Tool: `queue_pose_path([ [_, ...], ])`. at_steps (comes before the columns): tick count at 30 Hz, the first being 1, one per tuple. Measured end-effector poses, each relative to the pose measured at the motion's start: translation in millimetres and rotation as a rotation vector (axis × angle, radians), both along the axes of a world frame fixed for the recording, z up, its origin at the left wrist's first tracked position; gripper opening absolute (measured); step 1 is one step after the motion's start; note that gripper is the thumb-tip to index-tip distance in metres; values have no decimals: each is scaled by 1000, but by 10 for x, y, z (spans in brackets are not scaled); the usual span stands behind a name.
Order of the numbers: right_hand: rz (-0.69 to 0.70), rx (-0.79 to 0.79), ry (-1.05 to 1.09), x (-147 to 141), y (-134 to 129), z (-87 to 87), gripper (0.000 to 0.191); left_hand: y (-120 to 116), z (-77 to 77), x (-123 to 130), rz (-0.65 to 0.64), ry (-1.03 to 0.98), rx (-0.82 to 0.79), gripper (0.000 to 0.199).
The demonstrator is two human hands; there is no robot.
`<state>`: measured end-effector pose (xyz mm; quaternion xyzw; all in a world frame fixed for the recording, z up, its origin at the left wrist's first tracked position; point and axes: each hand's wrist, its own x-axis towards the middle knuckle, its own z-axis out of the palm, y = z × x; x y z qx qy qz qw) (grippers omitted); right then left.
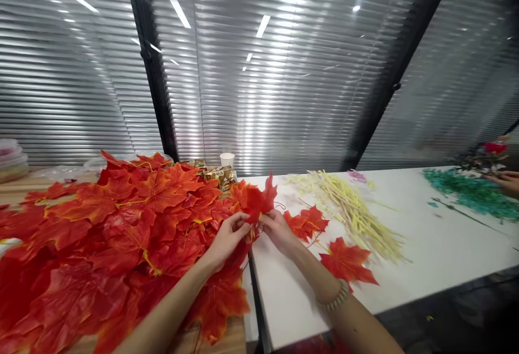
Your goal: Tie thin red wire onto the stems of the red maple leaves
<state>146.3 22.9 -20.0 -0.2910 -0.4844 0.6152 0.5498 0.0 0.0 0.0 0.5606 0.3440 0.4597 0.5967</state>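
Between my two hands I hold a red artificial maple leaf (pixel 258 200), near the right edge of the big leaf pile. My left hand (pixel 232 235) pinches its lower part, thumb against fingers. Close beside it, my right hand (pixel 279 229) is also closed at the leaf's base, where a bit of yellow shows. A large heap of red and orange artificial maple leaves (pixel 133 224) with yellow stems spreads under and left of my left arm. Right of my right hand, more red leaves (pixel 349 262) lie on the white table, linked by thin stems or cord.
Pale yellow strips (pixel 357 213) lie bundled on the white table (pixel 300 300). Behind the pile stand a paper cup (pixel 227 159) and gold wrapped packets (pixel 221 177). At far right, another person's hand (pixel 508 182) is by teal foliage (pixel 466 189). Blinds (pixel 259 73) rise behind.
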Motion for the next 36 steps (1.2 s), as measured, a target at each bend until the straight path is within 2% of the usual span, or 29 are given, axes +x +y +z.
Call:
queue_pose_path([
  [4, -39, 10, -1, -5, 18, -32, 22, -5, -1, 7, -8, -39, 6, 19],
  [12, -35, 60, -81, -12, 17, -36, 25, 10, -22, -8, -16, -188, -131, 24],
  [21, -21, 19, -93, -42, -30, -5, 25, -16, -10, 24, 20, -193, -154, 22],
  [30, 16, -32, -65, -38, -40, 2, 23, -27, -20, 26, -27, -215, -172, 19],
  [36, 51, -61, -43, -56, -55, 38, 23, -1, -33, 8, -13, -248, -200, 18],
])
